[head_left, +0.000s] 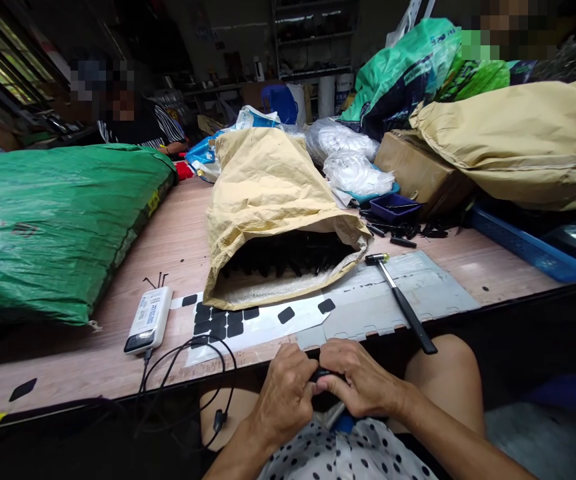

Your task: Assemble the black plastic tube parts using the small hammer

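Observation:
Both my hands meet just below the table's front edge, over my lap. My left hand (285, 393) and my right hand (361, 380) are both closed around a small black part (324, 375) held between them; most of it is hidden by my fingers. Just beyond them lies a white backing sheet (263, 328) with several black adhesive pads (218, 323). A tan paper sack (268, 200) lies open toward me, with black parts inside its mouth. A black-handled hammer (402, 301) rests on a grey sheet (418, 290) to the right.
A large green sack (53, 220) fills the table's left. A white power bank (149, 319) with a black cable lies near the front edge. Boxes, bags, a blue tray (394, 205) and loose black parts crowd the back right. A person sits at the far left.

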The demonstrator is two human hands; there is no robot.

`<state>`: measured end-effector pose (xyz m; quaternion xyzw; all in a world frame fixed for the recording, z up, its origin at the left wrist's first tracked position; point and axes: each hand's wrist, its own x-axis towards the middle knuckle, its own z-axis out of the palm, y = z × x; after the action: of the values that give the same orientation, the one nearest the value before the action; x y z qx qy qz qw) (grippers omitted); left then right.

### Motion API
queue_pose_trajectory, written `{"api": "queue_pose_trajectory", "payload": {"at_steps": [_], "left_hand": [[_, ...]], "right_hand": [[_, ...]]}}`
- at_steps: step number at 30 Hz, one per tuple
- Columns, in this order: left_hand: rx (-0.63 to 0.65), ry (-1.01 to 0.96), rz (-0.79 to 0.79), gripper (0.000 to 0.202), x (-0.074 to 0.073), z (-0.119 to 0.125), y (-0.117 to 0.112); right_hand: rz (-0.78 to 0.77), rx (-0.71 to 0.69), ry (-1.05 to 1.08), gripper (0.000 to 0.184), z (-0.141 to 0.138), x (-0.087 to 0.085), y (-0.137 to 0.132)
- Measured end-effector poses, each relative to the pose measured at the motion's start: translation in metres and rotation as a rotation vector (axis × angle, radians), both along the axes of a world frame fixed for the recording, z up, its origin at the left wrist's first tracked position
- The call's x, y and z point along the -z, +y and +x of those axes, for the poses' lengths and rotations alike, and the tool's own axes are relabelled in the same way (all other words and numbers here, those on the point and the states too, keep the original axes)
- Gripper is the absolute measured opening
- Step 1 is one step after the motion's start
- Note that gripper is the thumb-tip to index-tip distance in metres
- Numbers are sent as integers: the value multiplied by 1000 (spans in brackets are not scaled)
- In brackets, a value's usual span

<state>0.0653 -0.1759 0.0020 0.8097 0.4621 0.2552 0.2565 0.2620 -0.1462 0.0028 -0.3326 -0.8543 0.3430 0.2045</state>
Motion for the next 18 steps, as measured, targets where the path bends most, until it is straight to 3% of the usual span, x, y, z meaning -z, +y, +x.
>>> {"api": "queue_pose_trajectory", "payload": {"at_steps": [6, 10, 15, 18], "left_hand": [[-22, -120, -196, 10, -5, -2, 3], [-113, -214, -358, 18, -10, 0, 3], [-185, -191, -391, 20, -7, 2, 0], [-186, -120, -391, 15, 2, 1, -5]], "right_hand": [[-103, 39, -1, 30, 5, -1, -1], [-195, 77, 45, 36, 10, 1, -2], [-250, 92, 83, 33, 10, 10, -5], [-279, 98, 55, 26, 8, 14, -8]]}}
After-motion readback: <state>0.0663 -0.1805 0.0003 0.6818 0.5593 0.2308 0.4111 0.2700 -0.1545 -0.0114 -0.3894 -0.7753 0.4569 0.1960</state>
